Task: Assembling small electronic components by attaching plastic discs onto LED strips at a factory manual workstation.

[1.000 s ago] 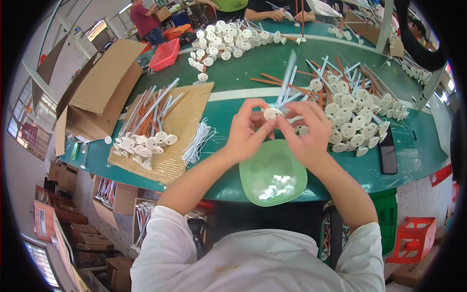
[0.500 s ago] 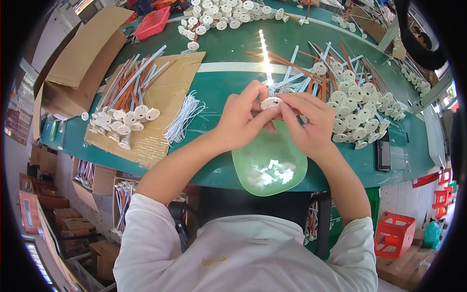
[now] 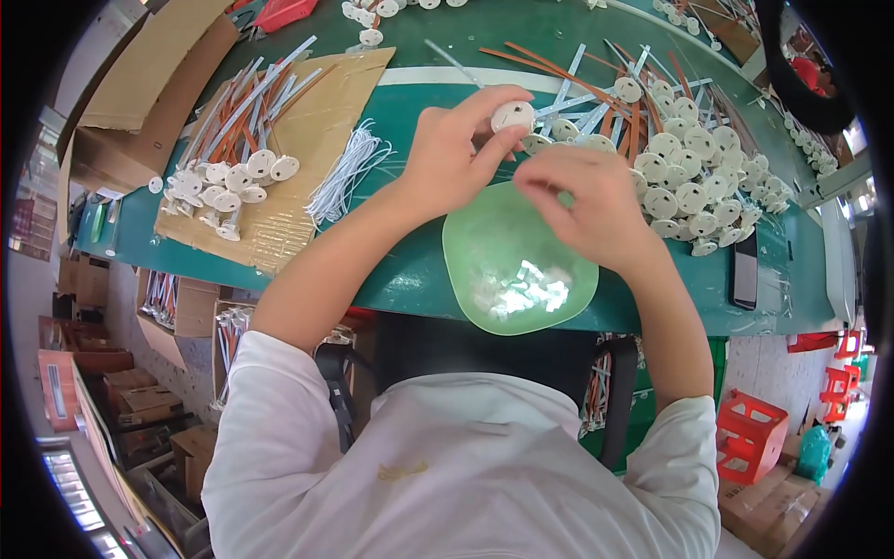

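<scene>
My left hand (image 3: 449,149) is closed on a round white disc with a metal strip, pinched by its edge between thumb and fingers. Small dark slots mark the disc's face (image 3: 513,115), and the thin strip (image 3: 453,63) sticks out beyond my fingers toward the far left. Just right of the disc, apart from it, my right hand (image 3: 596,196) has its fingertips pinched together; whatever they hold, if anything, is hidden. Below both hands sits a light green bowl (image 3: 480,238) with many small white pieces (image 3: 529,291) in its near part.
Many more disc-ended strips (image 3: 689,191) are heaped at right, beside a dark phone (image 3: 743,272). At left, a cardboard sheet (image 3: 358,88) carries another bunch (image 3: 228,186); white ties (image 3: 349,177) lie by it. An open carton (image 3: 158,84) stands far left on the green table (image 3: 391,279).
My right hand has come away from the disc, down and to the right. The strip, bright with glare before, now leans left, and the disc's face shows more. The view has tipped downward.
</scene>
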Demonstrator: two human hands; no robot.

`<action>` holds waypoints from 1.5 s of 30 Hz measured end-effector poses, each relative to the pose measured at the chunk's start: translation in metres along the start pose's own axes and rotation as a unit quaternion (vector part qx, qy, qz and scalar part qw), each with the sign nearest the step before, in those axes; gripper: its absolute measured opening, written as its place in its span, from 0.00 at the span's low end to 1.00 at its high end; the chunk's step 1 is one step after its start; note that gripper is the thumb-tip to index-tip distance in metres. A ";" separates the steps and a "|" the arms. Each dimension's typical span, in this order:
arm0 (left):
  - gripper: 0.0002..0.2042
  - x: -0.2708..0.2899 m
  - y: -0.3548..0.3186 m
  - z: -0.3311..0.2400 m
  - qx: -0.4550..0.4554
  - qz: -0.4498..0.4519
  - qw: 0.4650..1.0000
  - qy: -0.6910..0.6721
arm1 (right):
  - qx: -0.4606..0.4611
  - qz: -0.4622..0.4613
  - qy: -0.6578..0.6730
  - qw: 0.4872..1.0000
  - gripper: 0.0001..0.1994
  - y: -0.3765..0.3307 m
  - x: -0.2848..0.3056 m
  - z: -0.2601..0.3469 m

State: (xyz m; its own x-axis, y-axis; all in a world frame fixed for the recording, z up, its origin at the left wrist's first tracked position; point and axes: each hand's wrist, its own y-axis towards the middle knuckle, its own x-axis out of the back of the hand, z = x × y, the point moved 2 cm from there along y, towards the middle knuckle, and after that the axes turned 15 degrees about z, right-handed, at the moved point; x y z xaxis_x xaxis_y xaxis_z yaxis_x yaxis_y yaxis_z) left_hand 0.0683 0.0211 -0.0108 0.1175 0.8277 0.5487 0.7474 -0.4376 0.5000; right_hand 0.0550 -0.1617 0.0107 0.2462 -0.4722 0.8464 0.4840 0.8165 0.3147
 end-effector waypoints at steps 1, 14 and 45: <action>0.15 -0.002 -0.001 0.001 0.001 0.000 1.000 0.000 | 0.000 0.000 0.000 1.000 0.08 -0.001 -0.002 0.000; 0.16 -0.007 -0.008 -0.012 -0.018 0.045 0.998 0.030 | -0.012 0.204 -0.064 0.977 0.04 -0.009 -0.027 0.004; 0.14 -0.002 -0.005 -0.017 0.023 0.041 0.998 -0.051 | 0.042 0.145 0.221 0.964 0.03 -0.001 0.000 0.010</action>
State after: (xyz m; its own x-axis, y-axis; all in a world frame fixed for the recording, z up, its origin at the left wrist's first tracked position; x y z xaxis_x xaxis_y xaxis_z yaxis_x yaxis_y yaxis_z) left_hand 0.0531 0.0151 -0.0027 0.2436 0.8223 0.5142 0.7616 -0.4905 0.4236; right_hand 0.0461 -0.1595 0.0149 0.7028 -0.3005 0.6448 0.2755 0.9506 0.1427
